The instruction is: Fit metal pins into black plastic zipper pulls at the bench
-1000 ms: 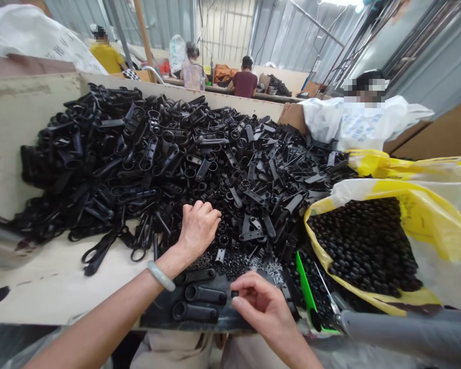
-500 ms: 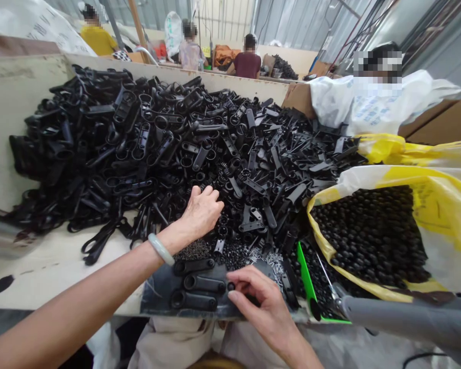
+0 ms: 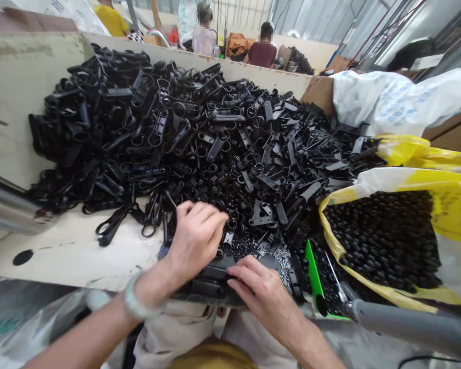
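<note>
My left hand (image 3: 200, 233) is closed, with its fingers curled down at the front of the heap of black plastic parts (image 3: 138, 128). Whatever its fingertips hold is hidden behind the hand. Low at the table's front edge, my right hand (image 3: 261, 287) has thumb and forefinger pinched on a small round black part (image 3: 228, 278), mostly covered by the fingers. Those fingertips are at the right ends of elongated black plastic pieces (image 3: 207, 288), which lie side by side on a dark mat. My left forearm partly covers the mat.
Small silver screws (image 3: 282, 261) and tiny black pieces lie beyond my right hand. A green divider (image 3: 315, 274), a screwdriver (image 3: 340, 292) and a yellow-white sack (image 3: 330, 241) of black balls stand right. A metal cylinder (image 3: 13, 205) is left. People sit in back.
My left hand has come back from the heap toward the mat and turned, now closer to my right hand. My right hand has stayed near the black pieces. The view has shifted left.
</note>
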A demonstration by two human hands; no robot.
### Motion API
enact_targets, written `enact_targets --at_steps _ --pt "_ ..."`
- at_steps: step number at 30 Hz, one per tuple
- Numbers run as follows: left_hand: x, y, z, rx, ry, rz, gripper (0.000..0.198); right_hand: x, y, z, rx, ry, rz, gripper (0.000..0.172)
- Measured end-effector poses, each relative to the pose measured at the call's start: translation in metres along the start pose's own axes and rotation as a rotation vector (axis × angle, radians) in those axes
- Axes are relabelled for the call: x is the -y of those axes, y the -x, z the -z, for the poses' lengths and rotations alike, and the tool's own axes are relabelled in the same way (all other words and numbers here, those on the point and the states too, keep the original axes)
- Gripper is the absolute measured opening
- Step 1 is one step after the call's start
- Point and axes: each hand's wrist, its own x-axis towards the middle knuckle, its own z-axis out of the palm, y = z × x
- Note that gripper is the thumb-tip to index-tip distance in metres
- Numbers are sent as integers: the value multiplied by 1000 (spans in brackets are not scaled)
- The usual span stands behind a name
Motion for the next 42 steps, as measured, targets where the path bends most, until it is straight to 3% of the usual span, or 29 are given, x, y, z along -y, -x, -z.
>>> enact_targets --at_steps 3,5,8,21,29,37,42 --pt "-21 67 10 -74 176 -16 22 2 -1 2 50 42 -11 16" --pt "-31 104 5 -38 170 -49 30 3 -1 2 71 51 -7 15" --pt "-35 132 -7 -22 169 -54 39 5 -1 1 58 60 -17 15" --pt "-38 138 -20 -104 116 -44 51 9 -1 -6 -123 36 -139 33" --pt "-39 134 -20 -109 121 -40 45 16 -2 -9 -8 248 -57 37" --pt "-41 133 -25 -147 121 -22 39 20 9 -26 -265 92 -251 31" --pt "-43 133 -27 -155 109 -14 36 20 3 -20 -201 211 -182 37"
